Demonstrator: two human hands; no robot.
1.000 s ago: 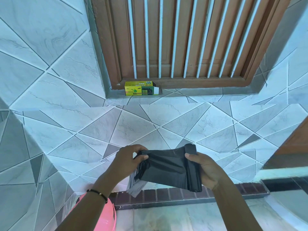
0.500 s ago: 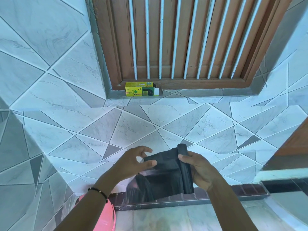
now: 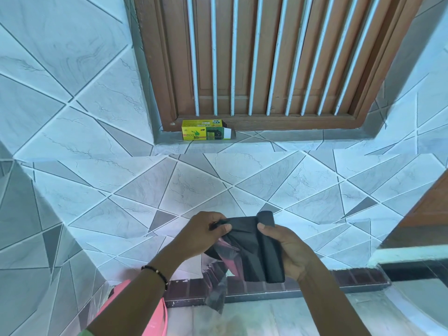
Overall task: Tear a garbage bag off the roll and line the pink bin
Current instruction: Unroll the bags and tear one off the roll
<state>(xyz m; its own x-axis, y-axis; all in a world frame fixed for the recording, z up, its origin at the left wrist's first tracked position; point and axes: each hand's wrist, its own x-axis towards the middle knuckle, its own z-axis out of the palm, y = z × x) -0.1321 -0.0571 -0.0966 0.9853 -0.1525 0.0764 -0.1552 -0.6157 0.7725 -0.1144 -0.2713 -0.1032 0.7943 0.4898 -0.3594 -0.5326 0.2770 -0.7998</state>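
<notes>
**Both hands on the black garbage bag, pink bin low at the left**

The left hand point(image 3: 203, 232) pinches the upper left edge of the black garbage bag point(image 3: 252, 248) between thumb and fingers. The right hand point(image 3: 288, 253) is closed around the folded right side of the bag, thumb on the front near the top and fingers wrapped behind. Between the two hands the plastic is creased and partly spread; a thinner, half-transparent flap hangs down from the lower left of it toward the floor point(image 3: 278, 318).

The pink bin point(image 3: 155, 318) stands at the bottom left, partly hidden by the left forearm, with only a stretch of its rim and wall showing. It is below and to the left of the bag, not touching it.

A dark beaded bracelet point(image 3: 156, 272) sits on the left wrist. On the window sill point(image 3: 315, 135), under the barred wooden window point(image 3: 266, 57), lies a yellow and green box point(image 3: 206, 133), open at its right end. The tiled wall point(image 3: 97, 178) fills the space behind the hands.
</notes>
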